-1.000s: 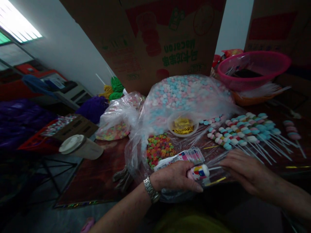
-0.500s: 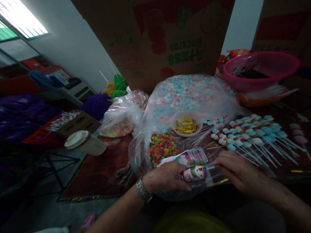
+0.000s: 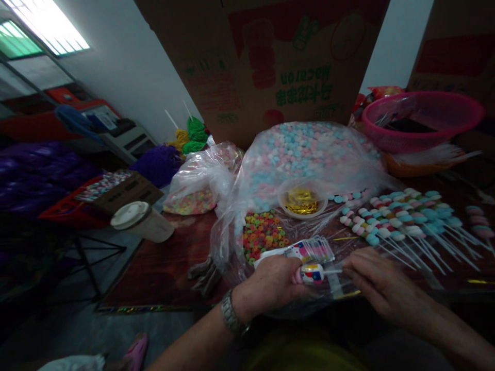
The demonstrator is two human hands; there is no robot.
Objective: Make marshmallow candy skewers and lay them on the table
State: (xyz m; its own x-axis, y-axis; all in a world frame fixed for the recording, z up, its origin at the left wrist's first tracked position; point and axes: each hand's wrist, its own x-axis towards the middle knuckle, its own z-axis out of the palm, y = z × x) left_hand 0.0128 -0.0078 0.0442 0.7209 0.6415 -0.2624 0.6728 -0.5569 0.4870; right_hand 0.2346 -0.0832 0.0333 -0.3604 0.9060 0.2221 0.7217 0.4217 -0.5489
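My left hand (image 3: 276, 281), with a metal watch at the wrist, is closed around a marshmallow skewer (image 3: 311, 273). A pink part and a white end with a colourful print show past the fingers; the rest is hidden in the hand. My right hand (image 3: 373, 275) pinches the far end of its white stick (image 3: 333, 271). Just behind the left hand lies a fanned stack of printed packaging pieces (image 3: 309, 250). Ring-shaped fruit-coloured candies (image 3: 265, 234) lie beyond it, beside a clear tub of gold twist ties (image 3: 301, 202).
Finished-looking marshmallow skewers (image 3: 410, 216) lie in rows at the right. A big clear bag of pastel marshmallows (image 3: 309, 149) leans before a cardboard box (image 3: 247, 62). A pink basket (image 3: 421, 118) stands back right; a lidded cup (image 3: 143, 221) and grey gloves (image 3: 204, 275) are at left.
The printed end of the skewer sits closer to my left fingers, and more of the white stick shows between my hands. The whole view has shifted slightly.
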